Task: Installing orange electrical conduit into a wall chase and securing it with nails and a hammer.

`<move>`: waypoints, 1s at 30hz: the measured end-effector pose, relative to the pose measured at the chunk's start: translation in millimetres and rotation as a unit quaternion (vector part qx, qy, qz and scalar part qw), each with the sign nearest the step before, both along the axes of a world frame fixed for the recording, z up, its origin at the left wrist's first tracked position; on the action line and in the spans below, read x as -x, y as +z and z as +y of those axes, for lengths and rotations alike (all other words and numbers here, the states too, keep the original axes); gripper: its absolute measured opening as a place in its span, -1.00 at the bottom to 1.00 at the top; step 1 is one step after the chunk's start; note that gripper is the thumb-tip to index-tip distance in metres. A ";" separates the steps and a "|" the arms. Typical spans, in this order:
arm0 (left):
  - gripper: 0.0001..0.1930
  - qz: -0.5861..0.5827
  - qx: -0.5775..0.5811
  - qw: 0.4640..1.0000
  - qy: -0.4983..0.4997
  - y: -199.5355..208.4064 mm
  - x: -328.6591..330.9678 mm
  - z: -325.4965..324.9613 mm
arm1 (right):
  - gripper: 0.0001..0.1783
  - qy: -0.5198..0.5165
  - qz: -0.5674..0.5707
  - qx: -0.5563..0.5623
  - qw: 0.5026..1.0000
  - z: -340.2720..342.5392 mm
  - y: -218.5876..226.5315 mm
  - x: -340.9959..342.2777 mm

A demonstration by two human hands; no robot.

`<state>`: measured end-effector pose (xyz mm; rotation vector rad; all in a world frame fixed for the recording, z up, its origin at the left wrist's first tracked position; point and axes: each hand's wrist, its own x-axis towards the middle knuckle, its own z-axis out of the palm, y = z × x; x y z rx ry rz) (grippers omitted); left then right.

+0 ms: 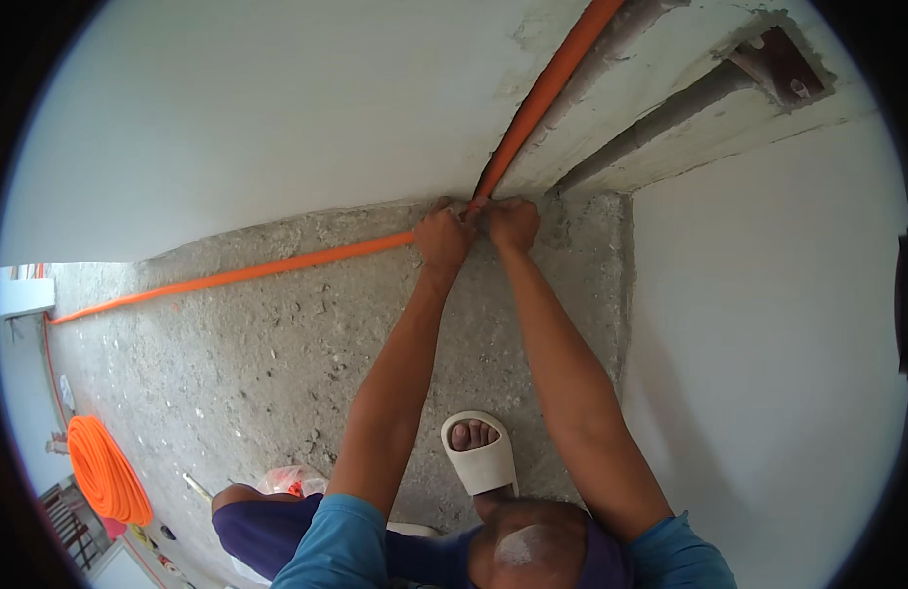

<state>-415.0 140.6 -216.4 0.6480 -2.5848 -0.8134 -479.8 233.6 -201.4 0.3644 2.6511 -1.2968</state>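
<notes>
An orange conduit pipe (277, 265) runs along the rough concrete floor from the far left up to my hands. Another orange length (552, 83) rises from my hands up a groove in the wall. My left hand (442, 236) is closed round the pipe where the floor run meets the wall. Right beside it my right hand (513, 224) is closed at the foot of the rising length, its fingers pressed against the orange pipe. The exact joint between the two lengths is hidden by my fingers.
A dark red wall box (786, 67) sits in a cut-out at the upper right, with a grey pipe (660, 120) leading down from it. A coil of orange pipe (108, 471) lies at the left. Near my knee is a plastic bag (295, 480). A white wall (768, 294) stands at right.
</notes>
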 end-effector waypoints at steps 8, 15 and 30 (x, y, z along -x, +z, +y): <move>-0.77 -0.057 -0.060 0.993 0.089 3.0 6.5 12.0 | -0.79 0.112 0.060 0.139 0.982 43.2 6.9 -35.2; -0.77 -0.044 -0.070 0.992 0.100 2.5 7.8 7.4 | -0.84 0.301 0.359 0.028 0.883 56.1 33.5 -42.4; -0.83 -0.042 -0.065 0.993 0.092 -6.7 8.8 8.0 | -0.73 0.379 0.447 -0.005 0.810 42.5 1.6 -17.2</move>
